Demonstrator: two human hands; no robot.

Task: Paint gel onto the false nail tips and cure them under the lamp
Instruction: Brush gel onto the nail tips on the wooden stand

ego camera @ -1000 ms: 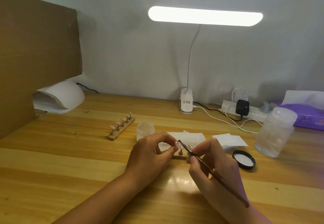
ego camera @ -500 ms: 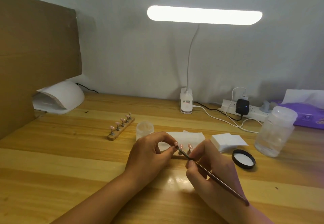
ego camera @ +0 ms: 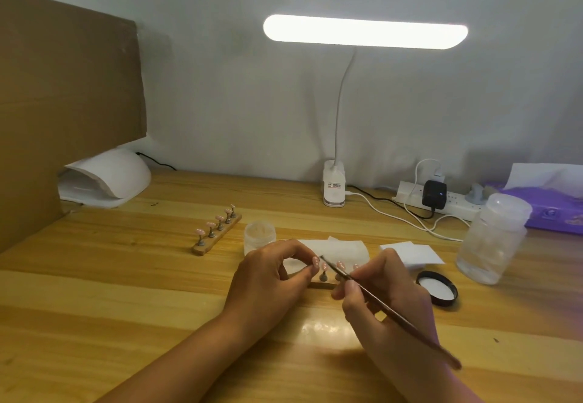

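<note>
Step in hand: brushing gel on nail tips (ego camera: pixel 325 266), pink, upright on posts of near stand (ego camera: pixel 320 286), mid counter (ego camera: pixel 94 323). Brush (ego camera: pixel 378 303) tip at 2nd nail from stand's L end; touching or just above, can't tell. R hand (ego camera: pixel 391 308) just R of stand, fingers (ego camera: pixel 350 290) pinching brush low on shaft, pen-style. L hand (ego camera: pixel 268 282) at stand's L end, curled, thumb + forefinger pinched there, prob. steadying it; exact contact too small to read.

Just behind-L of stand: open gel pot (ego camera: pixel 260 236). Further behind-L: 2nd stand (ego camera: pixel 217 234) w/ own row of tips. Far behind-L, by wall: white curing lamp (ego camera: pixel 107 178). R of stand: black lid (ego camera: pixel 437 287), wipes (ego camera: pixel 413 252), clear jar (ego camera: pixel 492 241) beyond. Behind stand: desk lamp (ego camera: pixel 365 31), lit.

Next, by judgement: finish stroke w/o flooding tip edges, work along row to R, reload from pot if brush runs dry. Then carry stand level to curing lamp, well apart from it, so no tilt, no contact w/ wet gel.
</note>
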